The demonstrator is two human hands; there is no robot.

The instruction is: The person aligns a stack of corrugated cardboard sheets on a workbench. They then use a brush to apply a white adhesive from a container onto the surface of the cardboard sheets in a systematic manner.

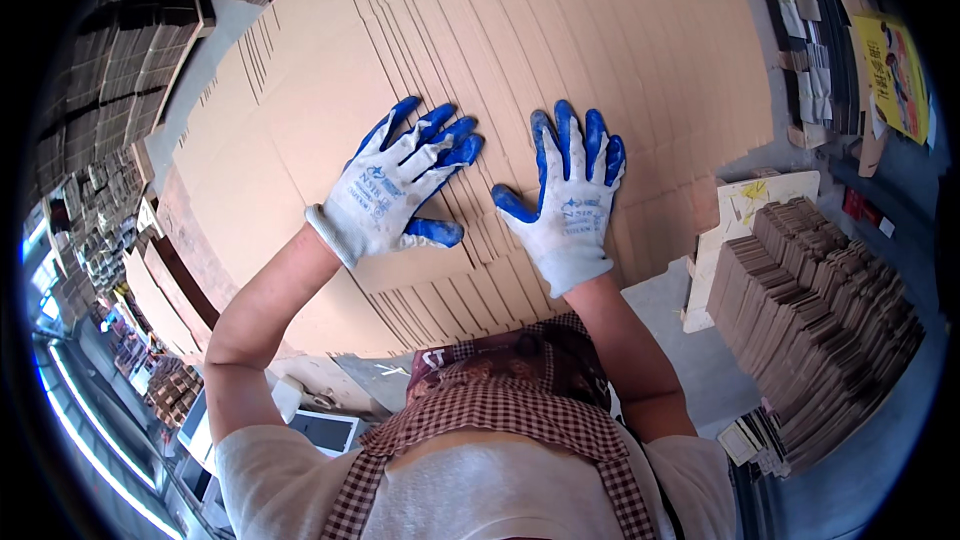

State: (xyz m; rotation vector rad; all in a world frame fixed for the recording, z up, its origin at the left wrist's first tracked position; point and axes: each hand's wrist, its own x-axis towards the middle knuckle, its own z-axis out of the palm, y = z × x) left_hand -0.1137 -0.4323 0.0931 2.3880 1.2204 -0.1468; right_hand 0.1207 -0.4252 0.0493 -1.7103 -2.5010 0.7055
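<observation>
Before me lies a broad spread of overlapping brown cardboard sheets (290, 130), their edges stepped like fanned cards. My left hand (393, 183), in a white glove with blue-coated fingers, rests on the sheets left of the middle, fingers stretched toward the far right and thumb pointing right. To its right, my right hand (570, 190), gloved the same way, lies palm down with fingers spread and pointing away from me. Neither hand grips anything; both touch the cardboard. The palms and the sheets under them are hidden.
At the right a tall stack of cut cardboard (800, 310) stands beside a pale wooden board (750, 210). More bundles of cardboard (130, 60) fill the far left. Dark and white stacked sheets (815, 50) and a yellow printed panel (893, 75) are at the far right.
</observation>
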